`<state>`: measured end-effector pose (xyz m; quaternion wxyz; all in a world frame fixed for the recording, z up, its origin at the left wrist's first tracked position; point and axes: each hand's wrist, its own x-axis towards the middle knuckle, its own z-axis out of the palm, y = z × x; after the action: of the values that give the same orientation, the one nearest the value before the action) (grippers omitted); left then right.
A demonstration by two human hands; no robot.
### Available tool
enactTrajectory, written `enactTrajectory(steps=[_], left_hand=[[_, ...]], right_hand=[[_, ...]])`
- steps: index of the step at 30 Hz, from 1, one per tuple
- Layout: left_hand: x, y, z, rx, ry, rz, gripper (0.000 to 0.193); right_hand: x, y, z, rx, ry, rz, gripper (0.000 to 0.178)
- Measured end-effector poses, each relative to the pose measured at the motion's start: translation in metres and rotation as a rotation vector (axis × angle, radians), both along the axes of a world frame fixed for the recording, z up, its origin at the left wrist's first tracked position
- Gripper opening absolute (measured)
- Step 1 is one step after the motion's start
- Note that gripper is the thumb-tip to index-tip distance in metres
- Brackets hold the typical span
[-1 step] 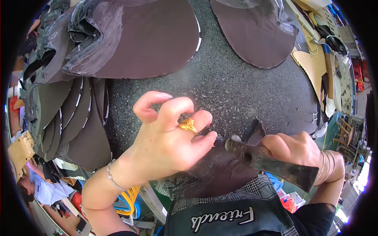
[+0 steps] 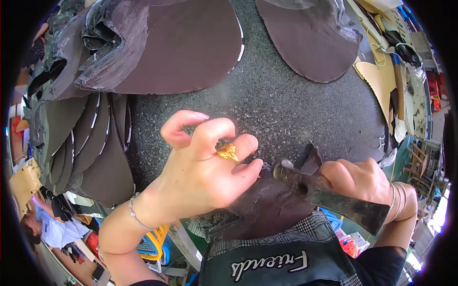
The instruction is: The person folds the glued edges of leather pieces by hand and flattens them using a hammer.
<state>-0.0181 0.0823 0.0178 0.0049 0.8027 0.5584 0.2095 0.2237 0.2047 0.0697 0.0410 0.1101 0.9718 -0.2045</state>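
A dark brown leather-like piece (image 2: 274, 205) with a rough, grey edge lies at the near table edge, against my apron. My left hand (image 2: 205, 162) rests at its left part, fingers bent, with a gold ring on one. Thumb and forefinger close on the piece's far edge; the fingertips are partly hidden. My right hand (image 2: 355, 178) is wrapped round a hammer (image 2: 343, 202). Its dark metal head, with a round face at the left and a flat wide end at the right, hangs over the piece. The handle is hidden in my fist. A folded flap (image 2: 309, 159) stands up beside the head.
Stacked brown pieces (image 2: 191, 47) lie at the far left, with fanned ones (image 2: 90, 143) below. Another piece (image 2: 315, 43) lies at the far right on the speckled dark table (image 2: 296, 109). Tan sheets (image 2: 377, 86) stand along the right edge. A yellow basket (image 2: 155, 243) sits below left.
The hammer head has tilted slightly, its flat end shifting a little right and down. My left hand and the leather-like piece stay in place.
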Motion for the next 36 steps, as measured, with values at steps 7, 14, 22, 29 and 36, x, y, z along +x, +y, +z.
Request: enactTrajectory(steps=[7, 14, 22, 29, 36], left_hand=[[0.003, -0.004, 0.000, 0.019, 0.029, -0.011, 0.020], [0.011, -0.018, -0.004, -0.112, -0.175, 0.184, 0.023], [0.013, -0.024, -0.004, -0.101, -0.115, 0.172, 0.029], [0.016, -0.030, -0.001, -0.104, -0.089, 0.194, 0.030], [0.024, -0.042, -0.005, -0.082, -0.131, 0.331, 0.033]], right_hand=[[-0.015, 0.002, 0.003, 0.001, 0.004, -0.022, 0.020], [-0.014, -0.002, -0.006, 0.026, -0.017, 0.003, 0.027], [-0.020, 0.003, -0.004, -0.013, 0.014, 0.010, 0.028], [-0.025, 0.005, -0.008, 0.077, 0.009, 0.096, 0.029], [-0.028, 0.005, -0.009, 0.039, 0.095, 0.045, 0.025]])
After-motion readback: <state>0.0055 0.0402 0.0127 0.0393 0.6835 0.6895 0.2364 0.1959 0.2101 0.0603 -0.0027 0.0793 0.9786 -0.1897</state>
